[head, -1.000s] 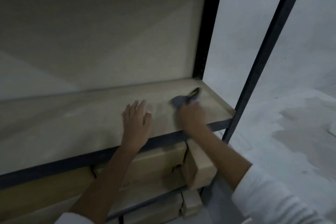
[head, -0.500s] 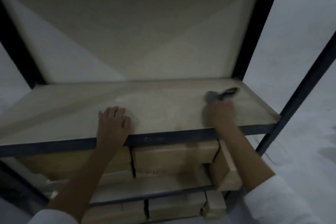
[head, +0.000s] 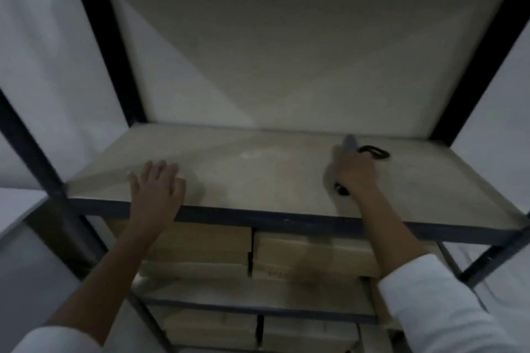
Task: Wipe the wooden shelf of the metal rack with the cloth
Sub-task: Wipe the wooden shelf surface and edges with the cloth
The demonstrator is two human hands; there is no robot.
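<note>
The pale wooden shelf (head: 258, 175) lies in a black metal rack (head: 120, 66), filling the middle of the view. My right hand (head: 357, 173) is closed on a grey-blue cloth (head: 348, 144) with a dark loop at its edge, pressed onto the right half of the shelf. My left hand (head: 156, 193) rests flat with fingers spread on the shelf's front left edge, holding nothing. Most of the cloth is hidden under my right hand.
Below the shelf, lower shelves carry several tan boxes (head: 309, 255). Black uprights stand at the left (head: 31, 157) and the right (head: 493, 255). A pale back panel (head: 286, 51) closes the rear, and white wall shows on both sides.
The view has swung left, bringing the whole shelf into sight. My right hand with the cloth has moved a little farther back on the shelf; my left hand stays planted at the front edge.
</note>
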